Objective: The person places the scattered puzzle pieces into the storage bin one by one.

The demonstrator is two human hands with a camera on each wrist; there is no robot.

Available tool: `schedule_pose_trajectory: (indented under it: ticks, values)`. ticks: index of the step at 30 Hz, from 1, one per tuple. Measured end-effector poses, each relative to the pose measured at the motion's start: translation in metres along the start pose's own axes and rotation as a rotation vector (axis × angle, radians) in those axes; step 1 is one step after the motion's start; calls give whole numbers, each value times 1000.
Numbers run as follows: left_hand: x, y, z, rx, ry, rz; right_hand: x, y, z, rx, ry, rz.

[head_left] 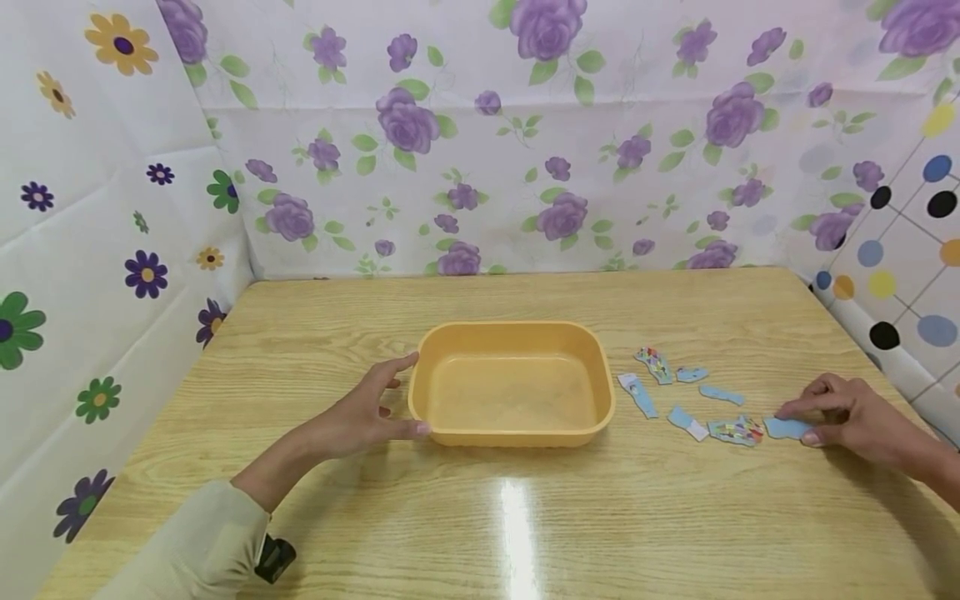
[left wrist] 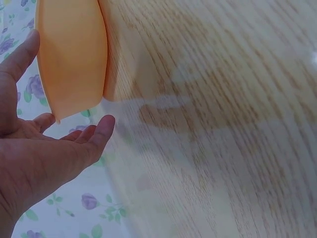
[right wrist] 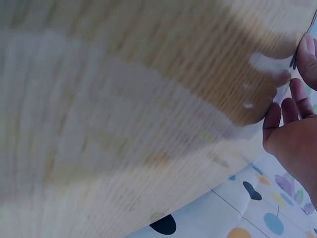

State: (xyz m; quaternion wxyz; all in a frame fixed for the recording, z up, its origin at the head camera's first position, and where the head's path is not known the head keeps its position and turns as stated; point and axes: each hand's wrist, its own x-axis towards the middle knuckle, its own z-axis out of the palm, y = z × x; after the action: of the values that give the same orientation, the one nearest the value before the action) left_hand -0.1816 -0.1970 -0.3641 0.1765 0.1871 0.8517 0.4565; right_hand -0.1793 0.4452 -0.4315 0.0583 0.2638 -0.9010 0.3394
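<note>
tray (head_left: 510, 392) touched by spread left hand (head_left: 363, 414), right hand (head_left: 862, 421) pinching blue jagged piece (head_left: 784, 428)

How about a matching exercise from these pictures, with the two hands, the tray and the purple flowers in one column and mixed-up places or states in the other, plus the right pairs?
Column one
1. Left hand
2. Right hand
3. Orange-yellow tray
4. Purple flowers

Column two
A. On the table, between the two hands
B. Printed on the cloth behind the table
C. Fingers spread at the left end of a container
D. Pinching a light blue piece

Right pairs: 1-C, 2-D, 3-A, 4-B.
</note>
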Motion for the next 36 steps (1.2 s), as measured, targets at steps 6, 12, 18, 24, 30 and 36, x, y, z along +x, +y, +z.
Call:
schedule_pose_trajectory:
  ticks: [6,12,18,24,30,36]
  values:
    - [0,0,-1,3,1,7,-1,-4,5,-124,49,-42]
    - [-2,0,-1,10,0,2,-2,-5,9,-199,76,-82]
    - [-2,1,-1,5,2,-7,-1,-9,10,-237,78,-26]
    - [-2,1,1,-11,-3,-14,2,-15,7,-192,65,122]
    - [-2,1,1,-10,-6,-14,9,-17,0,-227,77,155]
    - [-1,1,0,-14,-9,-11,15,-17,-4,-232,100,151]
